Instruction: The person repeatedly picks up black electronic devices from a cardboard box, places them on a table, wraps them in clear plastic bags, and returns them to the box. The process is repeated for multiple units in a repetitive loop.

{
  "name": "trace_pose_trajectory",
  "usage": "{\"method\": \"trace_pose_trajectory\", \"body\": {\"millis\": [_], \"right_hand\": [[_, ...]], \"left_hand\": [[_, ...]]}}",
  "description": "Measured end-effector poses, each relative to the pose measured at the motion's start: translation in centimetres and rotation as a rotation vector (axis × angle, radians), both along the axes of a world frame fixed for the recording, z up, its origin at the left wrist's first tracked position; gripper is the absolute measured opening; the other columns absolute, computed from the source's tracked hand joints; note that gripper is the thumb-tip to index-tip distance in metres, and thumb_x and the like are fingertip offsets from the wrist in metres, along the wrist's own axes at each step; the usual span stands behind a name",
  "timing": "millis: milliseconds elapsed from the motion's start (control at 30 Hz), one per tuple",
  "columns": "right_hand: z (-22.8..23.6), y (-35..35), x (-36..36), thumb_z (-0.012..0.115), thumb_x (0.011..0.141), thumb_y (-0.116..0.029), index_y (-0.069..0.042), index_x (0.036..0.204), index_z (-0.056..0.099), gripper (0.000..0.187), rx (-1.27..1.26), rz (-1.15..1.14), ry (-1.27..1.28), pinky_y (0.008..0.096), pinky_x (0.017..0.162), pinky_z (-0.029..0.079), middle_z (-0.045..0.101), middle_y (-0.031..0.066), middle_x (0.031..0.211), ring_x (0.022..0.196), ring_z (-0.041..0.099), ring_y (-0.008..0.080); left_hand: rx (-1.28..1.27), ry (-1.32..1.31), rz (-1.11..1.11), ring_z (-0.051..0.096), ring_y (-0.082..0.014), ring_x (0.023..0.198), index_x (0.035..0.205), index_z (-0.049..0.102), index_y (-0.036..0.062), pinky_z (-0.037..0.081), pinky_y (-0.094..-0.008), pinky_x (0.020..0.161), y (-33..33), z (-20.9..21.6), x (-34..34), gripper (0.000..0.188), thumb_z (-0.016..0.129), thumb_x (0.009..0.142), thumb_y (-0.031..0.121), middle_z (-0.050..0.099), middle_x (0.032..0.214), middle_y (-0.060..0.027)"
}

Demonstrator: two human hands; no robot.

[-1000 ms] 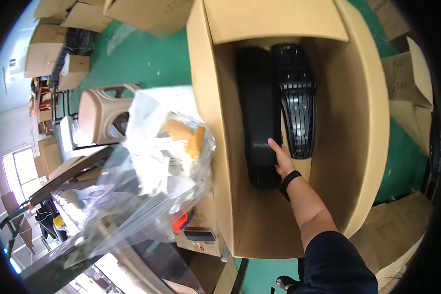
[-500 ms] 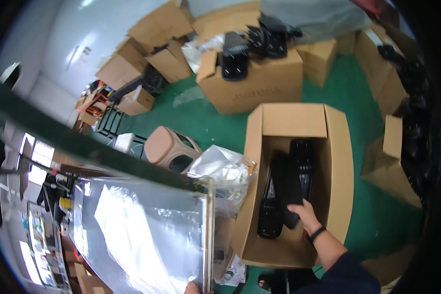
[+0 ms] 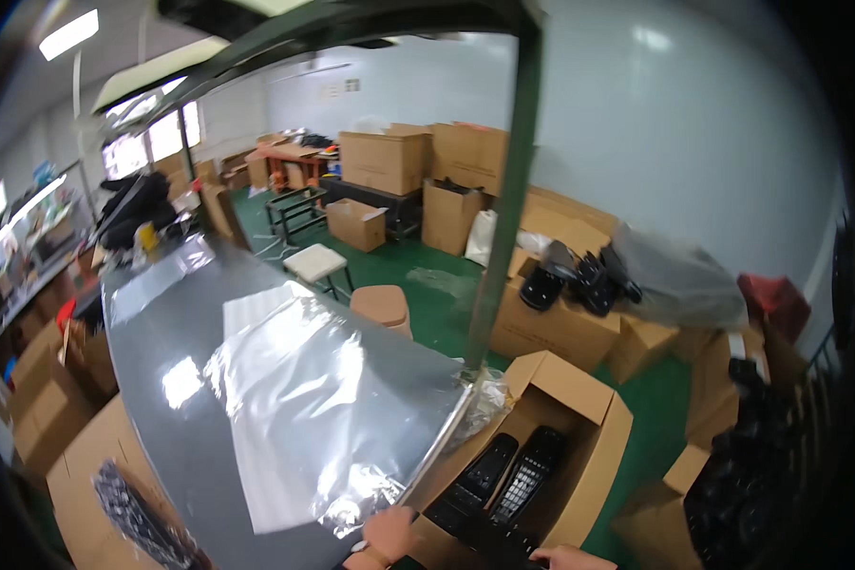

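An open cardboard box (image 3: 589, 494) stands low and to the right of the table. Inside it lie black slippers, as far as their shape shows; one slipper (image 3: 530, 475) has a pale, shiny pattern across it. A dark, flat, slipper-like piece (image 3: 494, 540) is at the box's near end. My right hand (image 3: 568, 559), cut off by the lower edge, has its fingers closed on that piece's right end. My left hand (image 3: 389, 534) is by the table's corner at the box's left side; blur hides how its fingers are set.
Clear plastic sheets (image 3: 313, 408) and white foam cover part of the grey table (image 3: 171, 446). A green metal post (image 3: 508, 199) rises at its corner. Beyond are a stool (image 3: 380, 302) and a carton (image 3: 551, 328) topped with black footwear. More black goods (image 3: 750, 475) fill the right side.
The view has swung up and left, so the box now sits lower and more table shows. The dark piece has moved from over the box's middle to its near end. My left hand shows more.
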State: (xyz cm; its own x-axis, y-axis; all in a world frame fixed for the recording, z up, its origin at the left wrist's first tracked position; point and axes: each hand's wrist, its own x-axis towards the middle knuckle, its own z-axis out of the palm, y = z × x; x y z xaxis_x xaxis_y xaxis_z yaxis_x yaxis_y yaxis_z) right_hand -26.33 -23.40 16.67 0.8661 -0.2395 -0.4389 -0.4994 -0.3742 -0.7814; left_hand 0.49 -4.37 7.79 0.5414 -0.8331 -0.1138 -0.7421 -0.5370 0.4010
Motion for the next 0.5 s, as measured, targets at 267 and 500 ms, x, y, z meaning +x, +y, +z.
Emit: {"method": "trace_pose_trajectory", "body": {"millis": [267,500], "right_hand": [[21.3,4.8,7.6,0.074,0.068,-0.027,-0.002,0.104,0.060,0.046,-0.220,0.550,0.020,0.0311,0.065,0.046,0.062,0.0110,0.078,0.068,0.058,0.0168],[33.6,10.5,12.0,0.080,0.070,-0.013,0.003,0.087,0.066,0.028,-0.400,0.797,0.103,0.0266,0.058,0.046,0.065,0.0095,0.074,0.064,0.063,0.0178]], "left_hand": [[-0.493,0.138,-0.330,0.034,-0.0357,0.130,0.135,0.036,0.0117,0.028,-0.0428,0.109,0.2,-3.6,-3.9,0.090,0.082,0.060,0.031,0.033,0.142,-0.0176],[-0.808,0.319,-0.501,0.041,-0.0340,0.120,0.116,0.046,0.0055,0.027,-0.0475,0.107,3.3,1.5,-3.8,0.080,0.085,0.053,0.037,0.047,0.120,-0.0156]]}}
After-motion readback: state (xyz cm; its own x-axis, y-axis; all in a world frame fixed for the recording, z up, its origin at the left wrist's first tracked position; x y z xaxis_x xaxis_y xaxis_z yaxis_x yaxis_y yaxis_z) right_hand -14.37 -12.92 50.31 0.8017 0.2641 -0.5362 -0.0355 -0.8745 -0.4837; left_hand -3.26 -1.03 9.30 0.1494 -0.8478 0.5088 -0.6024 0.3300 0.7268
